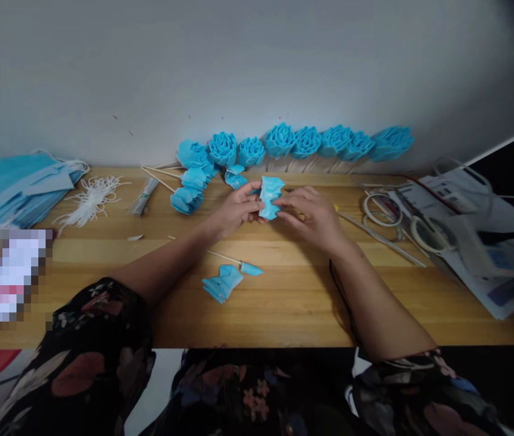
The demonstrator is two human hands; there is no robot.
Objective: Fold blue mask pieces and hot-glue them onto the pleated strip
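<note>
A folded piece of blue mask fabric (270,197) is held up above the middle of the table. My left hand (244,204) grips its left side between thumb and fingers. On its right edge, my right hand (309,212) pinches it with thumb and fingertips. Below my hands, a thin wooden stick with a small rolled blue tip (251,268) lies on the table. Beside that tip rests a small stack of folded blue pieces (223,283).
Several blue fabric roses (307,142) lean along the wall. At left are blue face masks (20,188), white ear loops (96,198) and a bundle of thin ties (145,197). Scissors (434,233), tape rings (382,209) and papers (502,303) lie at right on the wooden table (284,315).
</note>
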